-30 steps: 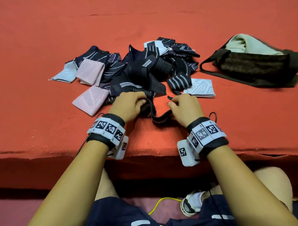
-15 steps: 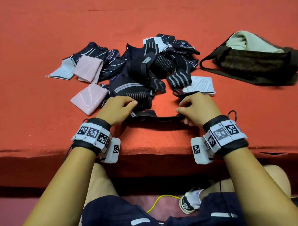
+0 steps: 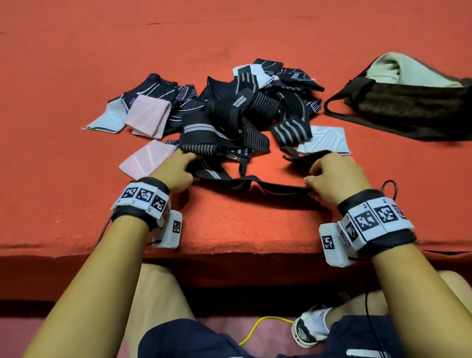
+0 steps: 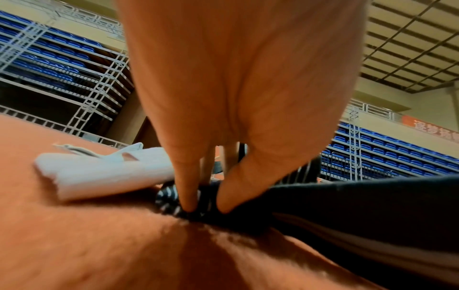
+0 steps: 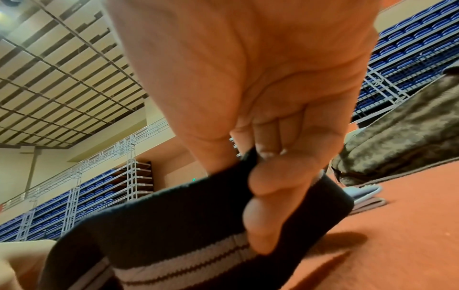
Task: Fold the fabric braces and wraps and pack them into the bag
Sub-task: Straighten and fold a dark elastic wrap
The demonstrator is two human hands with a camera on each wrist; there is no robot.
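Observation:
A long black wrap with grey stripes (image 3: 259, 184) is stretched across the red mat between my hands. My left hand (image 3: 179, 170) pinches its left end (image 4: 198, 208) against the mat, thumb and finger pressed down on the fabric. My right hand (image 3: 329, 177) grips the wrap's right end (image 5: 188, 212) with curled fingers. Behind them lies a heap of black, striped, pink and white braces (image 3: 234, 111). The dark brown bag (image 3: 415, 103) lies open at the right, with a pale cloth (image 3: 395, 69) inside.
A pink folded brace (image 3: 145, 161) lies just left of my left hand, and a white one (image 3: 323, 139) just beyond my right hand. The mat's front edge (image 3: 232, 249) runs under my wrists. My knees and a shoe (image 3: 311, 327) are below it.
My hands have moved apart, left hand to the left and right hand to the right, drawing the black wrap out straight between them and clear of the heap.

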